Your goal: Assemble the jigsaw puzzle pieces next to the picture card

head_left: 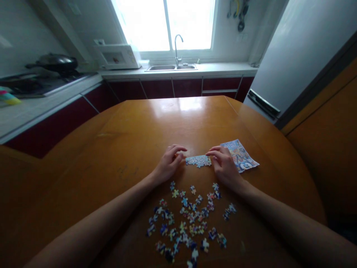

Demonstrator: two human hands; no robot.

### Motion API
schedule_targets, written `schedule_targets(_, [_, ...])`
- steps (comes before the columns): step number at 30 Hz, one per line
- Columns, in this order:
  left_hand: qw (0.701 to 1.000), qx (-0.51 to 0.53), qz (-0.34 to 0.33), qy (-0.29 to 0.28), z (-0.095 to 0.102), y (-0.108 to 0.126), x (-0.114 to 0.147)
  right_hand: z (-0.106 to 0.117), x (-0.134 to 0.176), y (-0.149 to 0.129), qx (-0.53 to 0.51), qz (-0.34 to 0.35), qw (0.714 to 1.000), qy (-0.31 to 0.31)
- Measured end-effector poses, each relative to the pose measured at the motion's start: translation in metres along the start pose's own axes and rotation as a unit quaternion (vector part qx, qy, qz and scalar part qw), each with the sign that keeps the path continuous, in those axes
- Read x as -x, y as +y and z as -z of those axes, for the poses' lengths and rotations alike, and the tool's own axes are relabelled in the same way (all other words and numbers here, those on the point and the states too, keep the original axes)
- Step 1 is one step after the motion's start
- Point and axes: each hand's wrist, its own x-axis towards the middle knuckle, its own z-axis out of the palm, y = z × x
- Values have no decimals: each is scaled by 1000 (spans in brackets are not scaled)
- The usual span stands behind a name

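Note:
A joined strip of jigsaw puzzle (198, 160), pale blue with a straight upper edge, lies flat on the wooden table between my hands. My left hand (169, 160) is at the strip's left end, thumb and fingers apart and holding nothing. At the other end, my right hand (223, 163) has its fingers stretched out, the fingertips at the strip's upper right corner; whether they press on it I cannot tell. Loose jigsaw pieces (195, 216) are scattered in front, between my forearms. Partly behind my right hand lies a colourful picture sheet (242, 156).
The table (156, 130) has a rounded outline and spreads well past both hands. Beyond it are a counter with a sink (164, 68), a tap (176, 48) and a white microwave (118, 56). A pan (57, 62) stands on the stove at left; a fridge (295, 48) is at right.

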Motion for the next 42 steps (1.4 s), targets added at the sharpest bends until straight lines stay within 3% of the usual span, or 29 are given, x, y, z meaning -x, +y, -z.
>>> schedule_targets(5, [1000,-12,3,6,-1,2,1,-1,1,0,-7,5,1000,-13])
schedule_targets(10, [995,-41,87,4,3,8,0,1,1,0,-10,3,1000,-14])
schedule_targets(12, [991,-69,106,-51,11,12,-1,2,1,-1,-11,5,1000,-14])
schedule_targets(17, [934,-127,134,-307,46,29,1,1,1,-2,-15,6,1000,-10])
schedule_targets(23, [890,-188,97,-403,62,50,5,-1,1,1,-20,5,1000,-14])
schedule_targets(33, [887,-227,29,-401,59,55,4,-2,1,2,-23,-2,1000,-19])
schedule_targets(42, [897,-174,18,-405,57,47,4,-4,2,3,-20,-2,999,-30])
